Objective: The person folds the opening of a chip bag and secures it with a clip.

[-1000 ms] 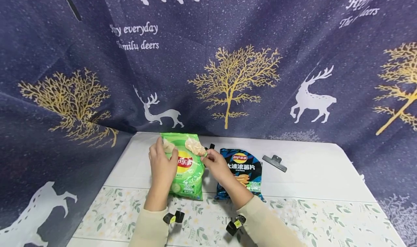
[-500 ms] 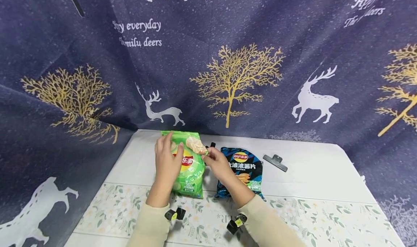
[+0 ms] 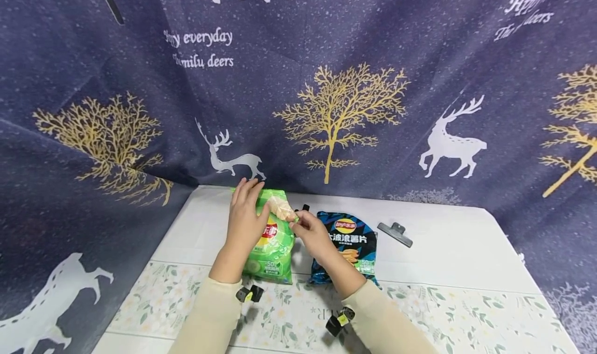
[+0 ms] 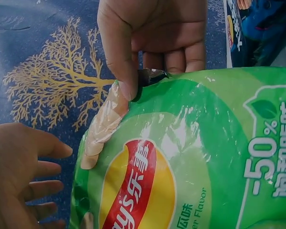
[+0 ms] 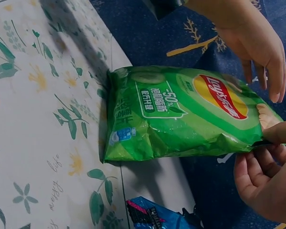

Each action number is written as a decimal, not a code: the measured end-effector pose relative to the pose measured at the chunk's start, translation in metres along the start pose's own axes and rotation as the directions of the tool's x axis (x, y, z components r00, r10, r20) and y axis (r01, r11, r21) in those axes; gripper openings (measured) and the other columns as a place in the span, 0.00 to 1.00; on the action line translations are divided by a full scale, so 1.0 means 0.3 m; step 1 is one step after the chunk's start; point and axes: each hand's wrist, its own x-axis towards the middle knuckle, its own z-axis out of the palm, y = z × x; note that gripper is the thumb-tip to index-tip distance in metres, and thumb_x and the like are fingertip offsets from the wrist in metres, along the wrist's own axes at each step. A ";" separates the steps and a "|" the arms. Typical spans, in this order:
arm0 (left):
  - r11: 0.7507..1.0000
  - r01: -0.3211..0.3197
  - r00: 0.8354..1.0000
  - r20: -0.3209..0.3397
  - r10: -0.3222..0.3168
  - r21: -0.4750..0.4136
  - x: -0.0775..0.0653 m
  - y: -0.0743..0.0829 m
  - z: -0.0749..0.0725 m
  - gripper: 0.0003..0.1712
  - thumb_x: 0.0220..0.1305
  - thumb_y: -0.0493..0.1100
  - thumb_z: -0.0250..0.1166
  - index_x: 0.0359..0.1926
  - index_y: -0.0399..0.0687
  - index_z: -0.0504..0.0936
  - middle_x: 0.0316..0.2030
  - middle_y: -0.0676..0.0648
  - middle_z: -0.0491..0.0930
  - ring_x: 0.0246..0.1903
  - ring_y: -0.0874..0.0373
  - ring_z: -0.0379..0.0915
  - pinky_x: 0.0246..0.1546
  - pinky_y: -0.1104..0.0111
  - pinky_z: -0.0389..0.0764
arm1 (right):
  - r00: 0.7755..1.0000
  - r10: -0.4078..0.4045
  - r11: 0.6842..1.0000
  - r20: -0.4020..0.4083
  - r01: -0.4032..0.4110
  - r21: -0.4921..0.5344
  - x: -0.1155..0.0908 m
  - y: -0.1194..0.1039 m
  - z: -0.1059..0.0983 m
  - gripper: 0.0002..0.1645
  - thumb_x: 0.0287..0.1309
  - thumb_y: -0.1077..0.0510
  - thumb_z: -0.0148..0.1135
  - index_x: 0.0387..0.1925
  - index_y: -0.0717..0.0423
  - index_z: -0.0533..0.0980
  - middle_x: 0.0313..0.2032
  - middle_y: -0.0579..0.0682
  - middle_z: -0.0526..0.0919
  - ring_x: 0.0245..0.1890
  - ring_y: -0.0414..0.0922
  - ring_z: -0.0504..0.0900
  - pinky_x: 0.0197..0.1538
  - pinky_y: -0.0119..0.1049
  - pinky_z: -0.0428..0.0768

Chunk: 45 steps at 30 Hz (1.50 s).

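A green bag of potato chips point(image 3: 275, 263) stands tilted at the table's back left, its top in both hands' reach. My right hand point(image 3: 314, 235) pinches the bag's upper right edge between thumb and fingers. Something dark point(image 4: 151, 76) shows at that pinch in the left wrist view; whether it is a clip or part of the bag I cannot tell. Spread and relaxed, my left hand point(image 3: 246, 216) is over the bag's upper left part. The left wrist view shows a gap between the left fingers point(image 4: 55, 145) and the bag's top edge.
A blue-black bag of chips point(image 3: 356, 229) lies right of the green one, partly behind the right hand. Farther right lies a grey clip point(image 3: 395, 234). A black piece point(image 3: 305, 207) shows just beyond the right hand. Deer-print cloth point(image 3: 298, 110) hangs behind the table.
My left hand has slid up and right across the green bag, toward its top edge. The right hand keeps its pinch at the upper right edge.
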 end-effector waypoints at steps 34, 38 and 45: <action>0.996 -0.071 0.997 0.046 0.069 0.060 0.034 0.024 0.006 0.19 0.65 0.40 0.69 0.57 0.44 0.84 0.51 0.43 0.80 0.68 0.43 0.68 0.75 0.38 0.49 | 0.999 0.025 0.999 0.029 -0.024 -0.037 -0.015 -0.010 -0.019 0.20 0.73 0.53 0.57 0.62 0.52 0.78 0.52 0.55 0.79 0.48 0.43 0.80 0.57 0.52 0.80; 0.995 -0.088 0.996 0.017 0.087 0.056 0.036 0.021 0.009 0.16 0.64 0.39 0.69 0.52 0.44 0.86 0.49 0.43 0.81 0.66 0.43 0.69 0.75 0.37 0.50 | 0.999 0.033 0.999 0.043 -0.032 -0.027 -0.016 -0.017 -0.019 0.23 0.72 0.53 0.58 0.64 0.54 0.75 0.57 0.56 0.79 0.53 0.46 0.80 0.59 0.50 0.80; 0.994 -0.097 0.995 -0.034 0.099 0.046 0.041 0.018 0.015 0.09 0.64 0.36 0.68 0.44 0.44 0.88 0.45 0.44 0.82 0.63 0.45 0.72 0.74 0.39 0.53 | 0.994 0.041 0.999 0.099 -0.041 -0.005 -0.022 -0.022 -0.023 0.33 0.73 0.43 0.55 0.72 0.53 0.67 0.65 0.57 0.75 0.61 0.53 0.77 0.62 0.55 0.77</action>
